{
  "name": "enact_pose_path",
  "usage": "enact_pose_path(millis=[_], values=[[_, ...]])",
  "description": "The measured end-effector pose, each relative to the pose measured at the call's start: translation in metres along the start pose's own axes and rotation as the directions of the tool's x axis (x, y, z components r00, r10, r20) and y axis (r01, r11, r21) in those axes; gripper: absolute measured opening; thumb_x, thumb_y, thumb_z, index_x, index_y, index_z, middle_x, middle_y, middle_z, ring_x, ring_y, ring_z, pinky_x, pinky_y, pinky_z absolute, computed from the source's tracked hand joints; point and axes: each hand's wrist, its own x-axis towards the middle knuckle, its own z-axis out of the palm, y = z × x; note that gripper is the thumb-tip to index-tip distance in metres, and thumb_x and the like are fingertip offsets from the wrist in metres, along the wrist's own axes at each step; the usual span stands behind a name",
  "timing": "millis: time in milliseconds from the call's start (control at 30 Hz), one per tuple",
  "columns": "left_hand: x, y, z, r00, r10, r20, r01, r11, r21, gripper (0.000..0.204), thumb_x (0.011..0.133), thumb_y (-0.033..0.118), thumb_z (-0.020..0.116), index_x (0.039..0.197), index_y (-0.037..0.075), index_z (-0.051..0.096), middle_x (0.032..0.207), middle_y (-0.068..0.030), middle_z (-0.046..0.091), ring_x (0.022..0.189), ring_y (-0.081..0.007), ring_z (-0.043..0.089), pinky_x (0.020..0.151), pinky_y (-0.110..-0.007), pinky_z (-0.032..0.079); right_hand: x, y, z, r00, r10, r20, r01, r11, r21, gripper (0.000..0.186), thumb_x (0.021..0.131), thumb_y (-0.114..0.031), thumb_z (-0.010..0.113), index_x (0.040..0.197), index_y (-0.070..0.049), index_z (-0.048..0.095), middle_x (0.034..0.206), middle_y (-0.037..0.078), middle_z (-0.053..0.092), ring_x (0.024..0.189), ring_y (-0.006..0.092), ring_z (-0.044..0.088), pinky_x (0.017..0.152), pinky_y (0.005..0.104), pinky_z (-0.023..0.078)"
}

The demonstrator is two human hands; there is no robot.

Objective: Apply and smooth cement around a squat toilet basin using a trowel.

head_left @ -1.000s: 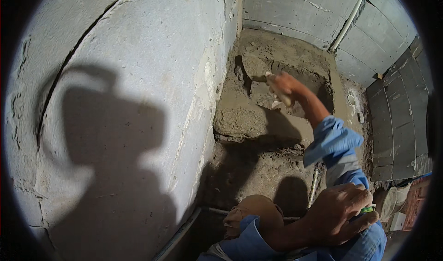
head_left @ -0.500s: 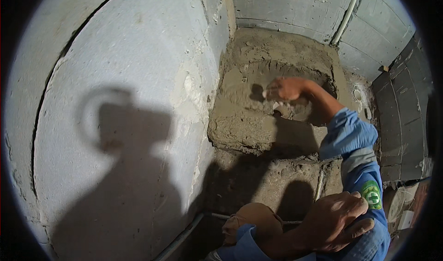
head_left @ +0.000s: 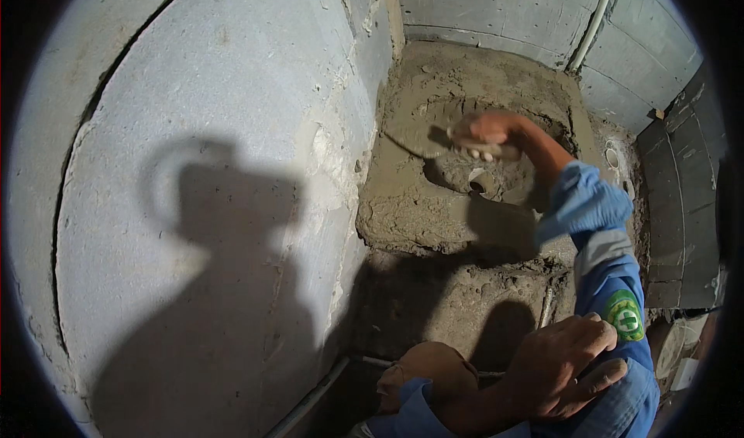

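Observation:
My right hand (head_left: pixel 484 132), reaching across the wet mortar bed (head_left: pixel 411 213), is closed on the handle of a trowel (head_left: pixel 411 145). The blade lies low and flat at the left of a rough hollow in the mortar, slightly blurred. Below my hand a dark drain hole (head_left: pixel 477 182) opens in the hollow. My left hand (head_left: pixel 562 364) is at the lower right, its fingers curled onto my blue clothing (head_left: pixel 628 384) beside a green badge (head_left: pixel 624 314) on the sleeve. A tan rounded form (head_left: pixel 430 364), perhaps my knee, is below.
A pale wall (head_left: pixel 217 66) with my shadow fills the left. The back wall (head_left: pixel 480 12) carries a white vertical pipe (head_left: pixel 593 20). A dark grey wall (head_left: pixel 678 206) stands right, near a small pipe opening (head_left: pixel 611 158). Pipes (head_left: pixel 546 306) run along the rough lower floor.
My right hand and trowel first swung right, then came slightly up, the blade now lying farther left and lower than a second ago. My left hand stays curled at the lower right.

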Motion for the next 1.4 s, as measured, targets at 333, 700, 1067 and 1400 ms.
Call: enact_pose_path(millis=[333, 700, 1067, 1400], values=[[0.004, -0.004, -0.004, 0.999, -0.027, 0.031, 0.027, 1.0, -0.002, 0.039, 0.097, 0.036, 0.061, 0.111, 0.001, 0.056, 0.102, -0.0201, 0.061, 0.085, -0.0377, 0.066, 0.069, -0.044, 0.055, -0.01, -0.037, -0.004, 0.985, -0.156, 0.077, 0.174, 0.858, -0.483, 0.04, 0.087, -0.026, 0.061, 0.121, -0.006, 0.063, 0.091, 0.008, 0.068, 0.081, 0.0212, 0.069, 0.069, 0.0379, 0.059], [0.005, 0.003, -0.019, 0.992, -0.007, -0.122, 0.0, 0.998, -0.064, 0.032, 0.097, 0.035, 0.059, 0.098, 0.003, 0.053, 0.087, -0.0153, 0.055, 0.075, -0.0367, 0.06, 0.062, -0.045, 0.049, 0.048, 0.021, -0.051, 0.925, 0.174, -0.338, -0.25, 0.948, -0.195, 0.042, 0.099, -0.037, 0.052, 0.114, -0.001, 0.067, 0.079, 0.011, 0.063, 0.067, 0.0198, 0.061, 0.056, 0.0373, 0.051], [-0.002, 0.006, -0.013, 0.995, -0.029, 0.09, 0.036, 0.996, -0.076, 0.041, 0.095, 0.032, 0.062, 0.107, -0.006, 0.056, 0.093, -0.0218, 0.059, 0.086, -0.0371, 0.061, 0.074, -0.045, 0.051, -0.166, -0.089, 0.122, 0.944, 0.324, 0.054, -0.32, 0.873, 0.369, 0.054, 0.094, -0.026, 0.061, 0.139, 0.001, 0.048, 0.097, 0.007, 0.067, 0.078, 0.0149, 0.067, 0.065, 0.0314, 0.057], [-0.012, 0.023, 0.009, 0.985, 0.066, 0.159, -0.07, 0.997, 0.015, 0.047, 0.096, 0.034, 0.06, 0.111, -0.01, 0.055, 0.091, -0.022, 0.059, 0.08, -0.0353, 0.062, 0.07, -0.044, 0.051, -0.135, -0.098, 0.232, 0.988, 0.132, 0.076, -0.127, 0.99, -0.067, 0.048, 0.096, -0.037, 0.058, 0.122, 0.004, 0.053, 0.093, 0.026, 0.066, 0.09, 0.0449, 0.064, 0.079, 0.0492, 0.051]])
